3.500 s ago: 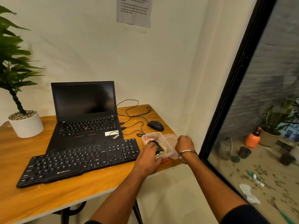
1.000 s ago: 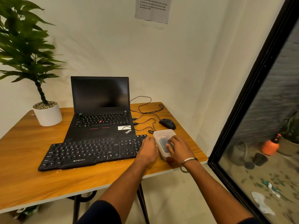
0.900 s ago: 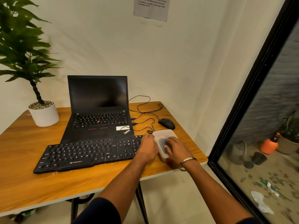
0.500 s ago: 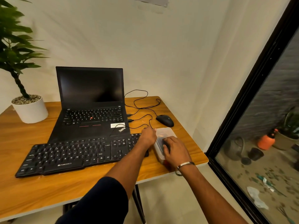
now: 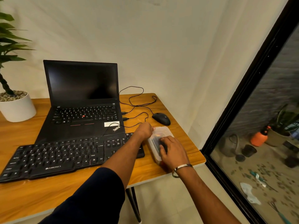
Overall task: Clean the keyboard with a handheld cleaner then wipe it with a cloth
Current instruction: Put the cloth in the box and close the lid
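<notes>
While my right hand [image 5: 174, 151] lies palm down with fingers [image 5: 162, 143] pressed flat on the lid of a clear plastic box [image 5: 159, 139], my left hand [image 5: 144, 130] touches the box's far left corner; I cannot tell how its fingers lie. Just left of the box, the black keyboard [image 5: 64, 156] rests on the wooden table [image 5: 178, 126], fronting an open laptop [image 5: 82, 101]. A mouse [image 5: 161, 118] sits beyond.
</notes>
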